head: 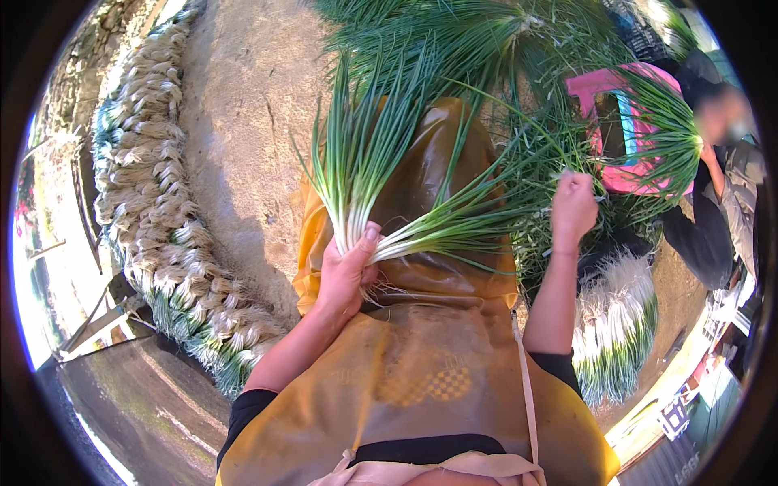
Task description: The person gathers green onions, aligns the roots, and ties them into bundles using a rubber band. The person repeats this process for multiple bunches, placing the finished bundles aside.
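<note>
My left hand (349, 267) grips a bunch of spring onions (358, 176) by the white stems, over the orange waterproof apron (425, 346) across my lap. The green leaves of that bunch fan upward. A second spray of spring onions (450, 228) leans to the right from the same hand, and thin roots hang below the fingers. To the right, my right hand (573, 203) is raised with its fingers curled, apart from the bunch. A small pale bit shows at its fingertips; whether it is held cannot be told. Loose green trimmings (547, 146) lie behind that hand.
A long stack of bundled spring onions (158, 200), roots outward, curves along the left. More spring onions (437, 30) lie ahead on the concrete floor (243, 79). At right are a pink plastic stool (647, 182), a root-up pile (614, 328) and a person (735, 182) holding spring onions.
</note>
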A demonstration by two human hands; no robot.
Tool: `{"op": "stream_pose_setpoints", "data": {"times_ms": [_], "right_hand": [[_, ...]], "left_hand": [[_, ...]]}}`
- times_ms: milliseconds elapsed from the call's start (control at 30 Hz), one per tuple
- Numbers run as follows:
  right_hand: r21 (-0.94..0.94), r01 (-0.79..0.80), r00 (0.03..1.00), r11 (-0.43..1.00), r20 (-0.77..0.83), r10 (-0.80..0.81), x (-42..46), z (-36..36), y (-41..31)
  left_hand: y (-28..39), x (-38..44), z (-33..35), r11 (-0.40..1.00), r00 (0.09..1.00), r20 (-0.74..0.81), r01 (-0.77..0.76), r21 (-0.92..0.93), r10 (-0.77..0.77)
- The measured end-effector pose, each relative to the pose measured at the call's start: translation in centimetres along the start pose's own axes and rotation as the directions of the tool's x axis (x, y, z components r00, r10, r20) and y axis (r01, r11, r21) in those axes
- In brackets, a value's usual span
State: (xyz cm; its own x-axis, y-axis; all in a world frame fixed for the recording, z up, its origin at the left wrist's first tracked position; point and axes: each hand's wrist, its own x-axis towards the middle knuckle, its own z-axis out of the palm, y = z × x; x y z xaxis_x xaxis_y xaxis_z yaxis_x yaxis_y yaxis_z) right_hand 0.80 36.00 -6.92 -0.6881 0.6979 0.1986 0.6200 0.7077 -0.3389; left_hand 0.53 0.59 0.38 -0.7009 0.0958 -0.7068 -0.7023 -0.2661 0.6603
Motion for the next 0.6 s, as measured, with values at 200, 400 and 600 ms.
{"op": "stream_pose_setpoints", "data": {"times_ms": [200,400,600], "right_hand": [[-0.19,0.009,0.984,0.982,0.177,0.025,1.3,-3.9,7.6],[0.67,0.447,0.717,0.593,0.129,-0.685,-3.8,-6.9,-6.9],[0.662,0.661,0.47,0.353,0.002,-0.883,-5.7,-4.2,-10.6]], "left_hand": [[-0.1,-0.3,-0.4,0.998,1.0,0.019,0.002,0.056,-0.003],[-0.1,-0.2,-0.2,0.995,1.0,0.006,0.0,0.098,0.0],[0.2,-0.7,0.4,0.992,0.999,-0.001,-0.036,0.119,0.036]]}}
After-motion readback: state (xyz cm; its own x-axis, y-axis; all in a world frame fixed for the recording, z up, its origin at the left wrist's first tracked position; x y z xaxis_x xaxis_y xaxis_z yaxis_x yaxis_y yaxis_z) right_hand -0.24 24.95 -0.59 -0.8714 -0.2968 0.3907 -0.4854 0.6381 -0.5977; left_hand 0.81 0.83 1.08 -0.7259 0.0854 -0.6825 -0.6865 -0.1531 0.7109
